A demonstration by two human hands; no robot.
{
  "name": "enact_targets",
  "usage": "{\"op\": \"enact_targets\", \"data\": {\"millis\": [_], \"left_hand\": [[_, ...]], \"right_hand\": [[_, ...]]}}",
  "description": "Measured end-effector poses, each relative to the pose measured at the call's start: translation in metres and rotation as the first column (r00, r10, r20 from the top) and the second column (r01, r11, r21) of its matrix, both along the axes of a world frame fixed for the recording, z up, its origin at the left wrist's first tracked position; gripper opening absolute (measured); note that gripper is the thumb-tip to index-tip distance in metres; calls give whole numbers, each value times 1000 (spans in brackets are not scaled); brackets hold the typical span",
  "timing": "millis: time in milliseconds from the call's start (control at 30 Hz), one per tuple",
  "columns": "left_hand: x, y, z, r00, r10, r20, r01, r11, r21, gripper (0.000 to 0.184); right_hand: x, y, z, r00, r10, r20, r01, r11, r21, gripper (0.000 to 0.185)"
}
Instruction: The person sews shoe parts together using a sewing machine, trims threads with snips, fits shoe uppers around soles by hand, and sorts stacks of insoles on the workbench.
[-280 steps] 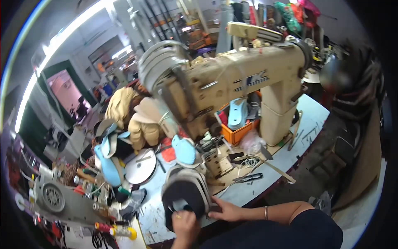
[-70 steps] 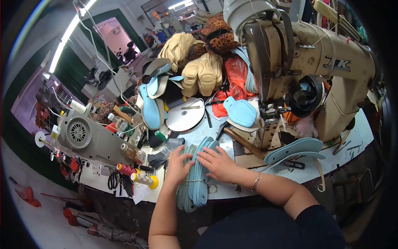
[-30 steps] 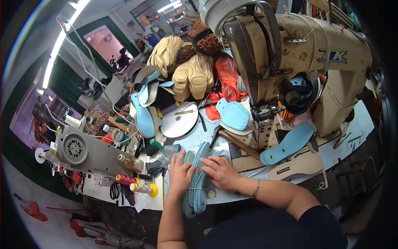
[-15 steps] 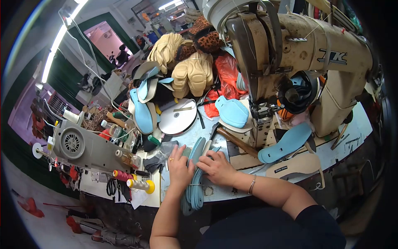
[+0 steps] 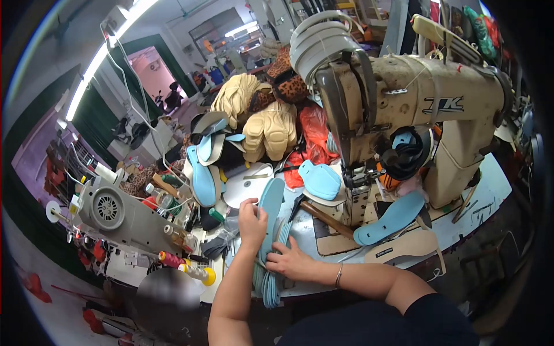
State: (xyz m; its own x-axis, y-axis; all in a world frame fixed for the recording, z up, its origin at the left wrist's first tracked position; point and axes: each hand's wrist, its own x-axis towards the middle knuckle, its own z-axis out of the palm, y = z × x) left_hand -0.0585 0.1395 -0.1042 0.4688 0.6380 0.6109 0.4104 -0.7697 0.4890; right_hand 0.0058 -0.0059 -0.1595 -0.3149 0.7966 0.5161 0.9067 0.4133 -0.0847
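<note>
My left hand (image 5: 252,226) is closed on the left edge of a light blue insole (image 5: 271,199), which stands up out of a tied bundle of blue insoles (image 5: 270,291). Curled fingers of my right hand (image 5: 293,260) press against the bundle from the right side, lower down. The bundle lies near the front edge of the table, partly covered by both hands. A string crosses it close to my right fingertips.
A sewing machine (image 5: 415,86) stands at the right, with a loose blue insole (image 5: 389,219) and a beige insole (image 5: 401,247) below it. Ahead are a white disc (image 5: 245,187) and beige pads (image 5: 270,134). Thread cones (image 5: 196,273) stand left, beside a grey machine (image 5: 124,205).
My left hand has lifted one blue insole up and forward from the bundle. My right hand has slid lower along it. The camera view has tilted upward.
</note>
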Motion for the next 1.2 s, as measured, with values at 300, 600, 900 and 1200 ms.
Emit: {"op": "enact_targets", "data": {"millis": [300, 600, 900, 1200], "left_hand": [[-38, 6, 50, 911, 65, 408, -154, 970, 187, 18], [-18, 92, 46, 833, 156, 531, 260, 737, -624, 25], [-67, -28, -16, 913, 81, -400, -179, 960, -214, 80], [-128, -80, -19, 1000, -4, -7, -1, 821, -571, 87]], "right_hand": [[2, -6, -5, 965, 37, -258, -63, 994, -93, 28], [1, -2, -5, 981, 7, -194, -24, 996, -86, 42], [4, -3, -12, 990, -20, -137, 21, 1000, 11, 28], [1, -1, 24, 995, -88, 48, 87, 996, 14, 18]]}}
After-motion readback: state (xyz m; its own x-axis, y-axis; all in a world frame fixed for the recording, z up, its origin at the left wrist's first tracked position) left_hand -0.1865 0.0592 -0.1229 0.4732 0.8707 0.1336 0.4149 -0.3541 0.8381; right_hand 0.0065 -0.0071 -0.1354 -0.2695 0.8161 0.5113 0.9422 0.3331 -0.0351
